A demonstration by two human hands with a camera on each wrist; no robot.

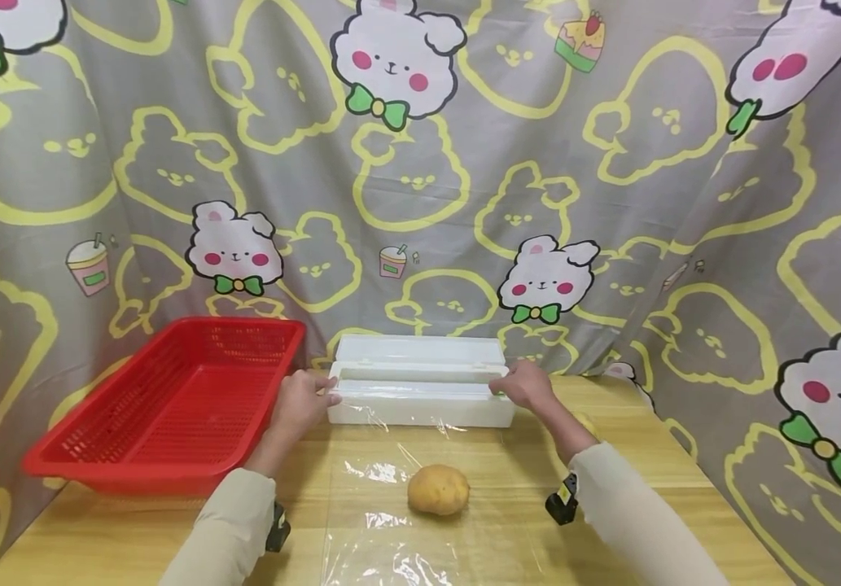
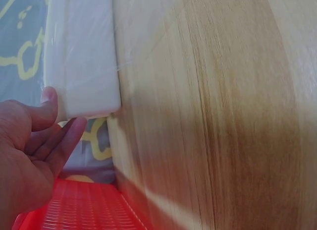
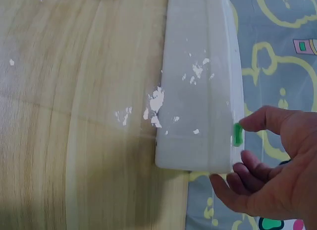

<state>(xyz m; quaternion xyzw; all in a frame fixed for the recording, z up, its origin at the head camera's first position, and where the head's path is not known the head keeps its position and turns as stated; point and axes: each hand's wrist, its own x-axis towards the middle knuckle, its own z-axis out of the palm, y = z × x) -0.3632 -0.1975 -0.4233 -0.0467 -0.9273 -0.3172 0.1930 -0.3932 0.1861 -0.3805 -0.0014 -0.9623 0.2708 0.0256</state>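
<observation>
A long white cling film dispenser point(image 1: 420, 413) lies across the table with its lid point(image 1: 420, 350) raised at the back. Clear film point(image 1: 372, 505) stretches from it toward me over the wood. On the film sits one potato point(image 1: 438, 490). My left hand point(image 1: 301, 400) holds the dispenser's left end, thumb at the top corner and fingers against the end. At the opposite end, my right hand point(image 1: 530, 384) grips the corner. Its thumb touches a small green slider point(image 3: 237, 135) on the cutting rail, while the other fingers curl by the end wall.
A red plastic basket point(image 1: 130, 470) stands on the left, close to my left forearm. Beside my right wrist, a yellowish rounded thing point(image 1: 584, 422) is mostly hidden. A patterned curtain point(image 1: 420, 203) hangs behind the wooden table point(image 1: 647, 505).
</observation>
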